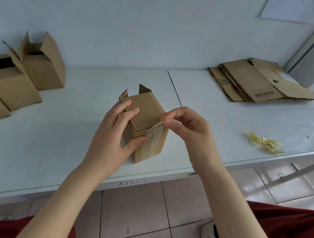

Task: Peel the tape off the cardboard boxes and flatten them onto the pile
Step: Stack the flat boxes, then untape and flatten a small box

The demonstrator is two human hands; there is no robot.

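We had the box (145, 108) standing upright on the table (56, 148). Our left hand (111, 134) gripped the box, fingers over its top and thumb pressed to its near face. Our right hand (187, 128) pinched the crumpled end of the tape (154, 130) at the box's top near edge, thumb and fingertips closed on it. The rest of the strip ran down the near face. Far left of the box stood 2 open boxes (41, 68). Far right and behind lay the pile (258, 83) of flat cardboard. Right of the box lay tape scraps (265, 142).
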